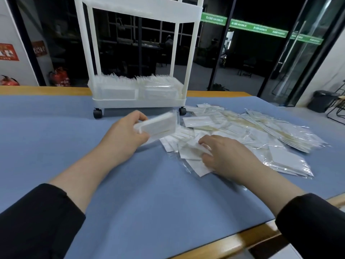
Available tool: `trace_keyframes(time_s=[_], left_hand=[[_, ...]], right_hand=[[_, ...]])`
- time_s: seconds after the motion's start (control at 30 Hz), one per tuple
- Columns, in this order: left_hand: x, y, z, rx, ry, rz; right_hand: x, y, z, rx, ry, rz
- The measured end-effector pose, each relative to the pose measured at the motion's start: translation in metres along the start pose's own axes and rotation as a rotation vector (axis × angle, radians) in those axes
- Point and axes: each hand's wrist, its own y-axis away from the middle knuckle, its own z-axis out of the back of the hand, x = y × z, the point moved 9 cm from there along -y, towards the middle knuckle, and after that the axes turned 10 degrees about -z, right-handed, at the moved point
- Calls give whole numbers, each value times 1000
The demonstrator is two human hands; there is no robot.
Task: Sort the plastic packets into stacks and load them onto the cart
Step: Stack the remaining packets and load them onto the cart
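Left hand [128, 130] gripped a gathered stack [156, 125], long axis pointing right toward the loose packets [242, 131]; right hand [222, 156], fingers curled, pinched a packet from that pile's near edge, cart [138, 101] beyond.

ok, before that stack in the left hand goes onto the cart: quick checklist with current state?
1. Left hand grips the stack of packets: ok.
2. Stack edges aligned: cannot tell, blurred.
3. Right hand off the loose pile: not ok, its fingers pinch a packet there.
4. Path to the cart unobstructed: ok, bare blue mat lies between.
5. Room in the bottom tray: cannot tell, two rows of packets fill what shows.
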Motion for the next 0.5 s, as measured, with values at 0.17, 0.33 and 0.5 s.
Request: trace_keyframes(time_s=[0.17, 0.33, 0.5], left_hand=[[3, -1, 6, -69, 118, 9], [10, -2, 21, -215, 256, 59], [19, -1, 18, -202, 429, 120]], right_hand=[[-11, -4, 22, -99, -207, -22], [-36, -8, 63, -239, -749, -106], [-11, -18, 43, -19, -1358, -68]])
